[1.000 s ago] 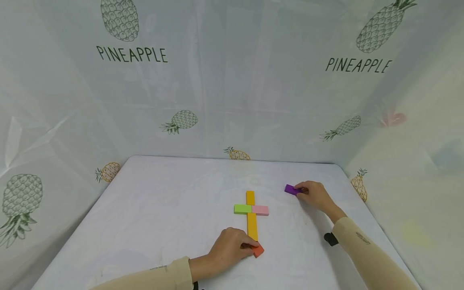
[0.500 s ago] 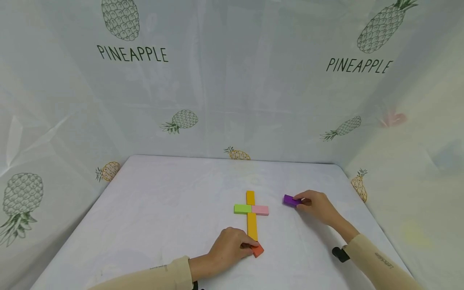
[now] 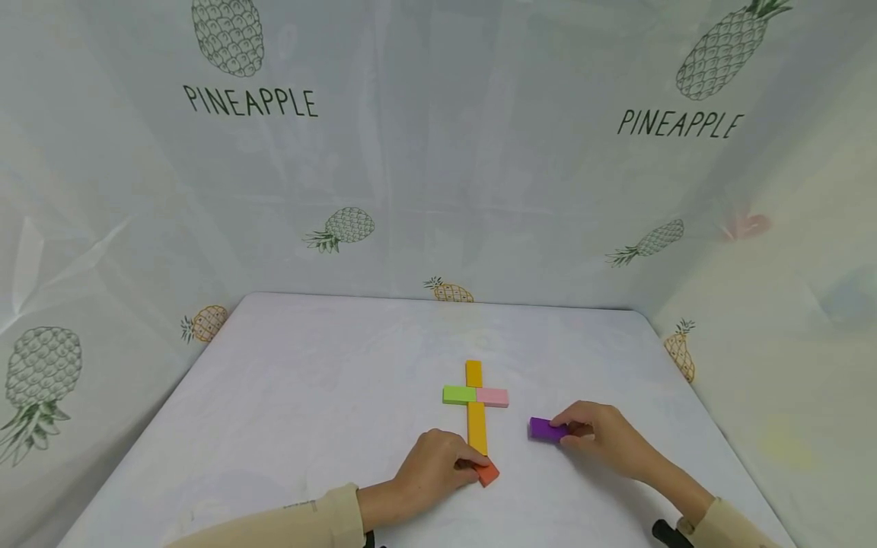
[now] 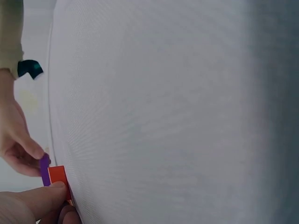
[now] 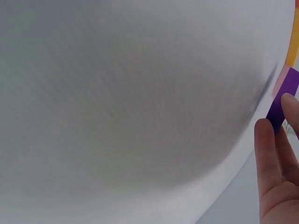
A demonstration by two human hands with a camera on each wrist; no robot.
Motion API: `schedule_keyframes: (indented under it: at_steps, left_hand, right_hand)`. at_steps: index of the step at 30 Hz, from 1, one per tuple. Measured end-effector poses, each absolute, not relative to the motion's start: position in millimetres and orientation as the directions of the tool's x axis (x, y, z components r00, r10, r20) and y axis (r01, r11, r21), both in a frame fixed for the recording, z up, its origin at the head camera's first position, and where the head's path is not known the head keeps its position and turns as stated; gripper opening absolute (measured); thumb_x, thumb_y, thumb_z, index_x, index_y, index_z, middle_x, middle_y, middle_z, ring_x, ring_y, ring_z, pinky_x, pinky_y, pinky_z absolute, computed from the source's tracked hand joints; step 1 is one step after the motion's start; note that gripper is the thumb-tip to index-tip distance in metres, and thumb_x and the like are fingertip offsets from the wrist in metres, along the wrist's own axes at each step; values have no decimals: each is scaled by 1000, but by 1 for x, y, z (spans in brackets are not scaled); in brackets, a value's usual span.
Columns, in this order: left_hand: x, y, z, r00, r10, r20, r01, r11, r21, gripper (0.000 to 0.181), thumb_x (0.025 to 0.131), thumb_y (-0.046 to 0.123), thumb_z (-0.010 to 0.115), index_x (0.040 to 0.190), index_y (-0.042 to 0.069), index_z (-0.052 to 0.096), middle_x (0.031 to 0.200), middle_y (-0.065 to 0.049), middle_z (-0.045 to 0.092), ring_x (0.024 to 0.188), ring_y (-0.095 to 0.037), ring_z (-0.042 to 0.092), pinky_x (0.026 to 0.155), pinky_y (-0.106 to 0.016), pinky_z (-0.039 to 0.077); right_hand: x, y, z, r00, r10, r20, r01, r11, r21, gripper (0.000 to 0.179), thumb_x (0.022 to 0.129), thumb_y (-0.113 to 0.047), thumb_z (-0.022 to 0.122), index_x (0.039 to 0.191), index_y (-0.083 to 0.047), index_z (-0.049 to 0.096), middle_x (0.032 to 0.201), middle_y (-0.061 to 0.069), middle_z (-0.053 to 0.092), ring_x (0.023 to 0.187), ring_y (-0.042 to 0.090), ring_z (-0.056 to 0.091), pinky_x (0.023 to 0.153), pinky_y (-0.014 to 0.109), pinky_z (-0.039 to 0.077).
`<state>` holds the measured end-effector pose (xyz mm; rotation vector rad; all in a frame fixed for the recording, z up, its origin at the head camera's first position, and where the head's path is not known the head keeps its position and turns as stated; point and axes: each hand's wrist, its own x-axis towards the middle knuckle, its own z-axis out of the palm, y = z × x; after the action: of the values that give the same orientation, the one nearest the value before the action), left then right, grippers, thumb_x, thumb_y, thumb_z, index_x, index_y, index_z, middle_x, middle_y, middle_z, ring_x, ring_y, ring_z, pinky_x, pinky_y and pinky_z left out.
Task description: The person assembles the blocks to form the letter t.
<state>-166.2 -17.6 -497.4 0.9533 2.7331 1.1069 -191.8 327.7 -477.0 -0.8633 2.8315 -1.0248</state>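
Observation:
My left hand (image 3: 430, 470) pinches an orange-red block (image 3: 487, 473) between thumb and fingers, at the near end of a cross of flat blocks. To the right, my right hand (image 3: 606, 439) holds a purple block (image 3: 546, 430) by its right end; the right wrist view shows this purple block (image 5: 283, 99) between thumb and fingertips. The cross is made of a long yellow block (image 3: 476, 428), a yellow block (image 3: 473, 373) at the far end, a green block (image 3: 459, 394) on the left and a pink block (image 3: 492, 397) on the right. Part of the orange-red block is covered by the fingers.
A white cloth covers the table (image 3: 308, 380). Behind it and at both sides hangs a pale curtain (image 3: 438, 152) printed with pineapples. A black strap (image 3: 671, 534) shows at the right sleeve.
My right hand has brought the purple block nearer to me and slightly left, from the far right to beside the long yellow block. The left hand and the cross stay put.

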Motion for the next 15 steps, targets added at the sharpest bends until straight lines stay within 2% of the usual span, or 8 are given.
schedule_keyframes:
  at_steps: [10, 15]
  left_hand:
    - [-166, -18, -497, -806, 565, 177, 525, 542, 656, 24, 86, 11, 90, 105, 24, 88, 96, 17, 79, 82, 9, 61, 70, -14, 49]
    - [-166, -18, -497, -812, 561, 164, 516, 558, 650, 24, 86, 12, 90, 105, 25, 88, 96, 19, 79, 81, 9, 60, 69, -14, 49]
  right_hand:
    - [-156, 305, -482, -768, -620, 159, -559, 529, -639, 23, 92, -10, 83, 114, -17, 78, 109, -5, 74, 91, 3, 70, 77, 26, 62]
    - [-148, 297, -484, -761, -636, 130, -544, 516, -661, 22, 94, -12, 82, 115, -18, 78, 111, -7, 73, 91, 2, 69, 78, 24, 61]
